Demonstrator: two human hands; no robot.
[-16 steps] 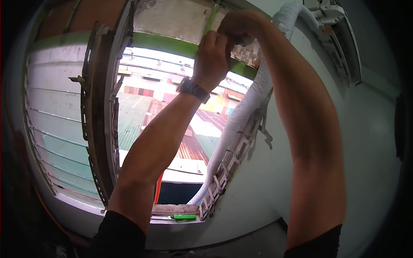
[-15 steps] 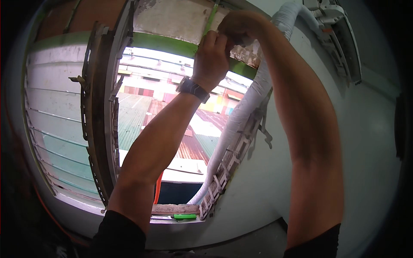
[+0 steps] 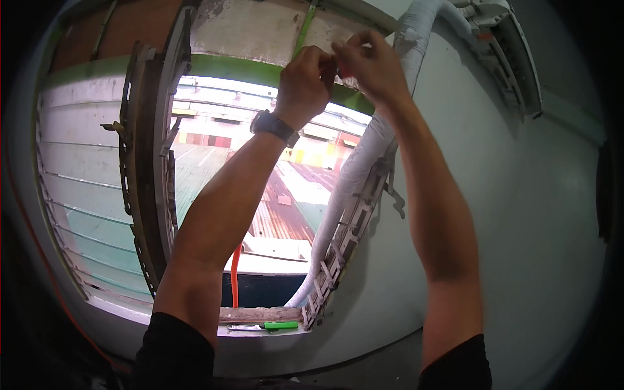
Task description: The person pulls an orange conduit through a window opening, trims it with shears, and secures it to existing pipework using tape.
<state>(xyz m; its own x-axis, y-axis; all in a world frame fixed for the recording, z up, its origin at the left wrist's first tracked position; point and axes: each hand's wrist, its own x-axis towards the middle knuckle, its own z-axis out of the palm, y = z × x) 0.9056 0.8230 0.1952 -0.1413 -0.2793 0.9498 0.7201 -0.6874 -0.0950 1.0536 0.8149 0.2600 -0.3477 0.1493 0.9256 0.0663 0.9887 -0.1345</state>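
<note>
Both my arms reach up in front of the window opening, the hands close together near its top. My left hand (image 3: 304, 88), with a dark watch (image 3: 273, 128) on the wrist, is closed with its fingers pinched. Beside it, my right hand (image 3: 376, 70) is also in a pinch, thumb and forefinger curled toward the left fingertips. A small reddish bit (image 3: 344, 70) shows between the hands; what it is I cannot make out. Just right of my right hand runs a thick white wrapped pipe (image 3: 351, 179).
A wrench with a green handle (image 3: 279, 325) lies on the window sill (image 3: 260, 315). An orange hose (image 3: 235, 279) hangs over the sill. Louvred panes (image 3: 88, 169) stand left of a dark frame post (image 3: 144, 169). A white wall unit (image 3: 513, 58) is at the upper right.
My right hand has turned and come down slightly, its wrist no longer bent over the left hand. My left hand has shifted a little left. The view has moved slightly.
</note>
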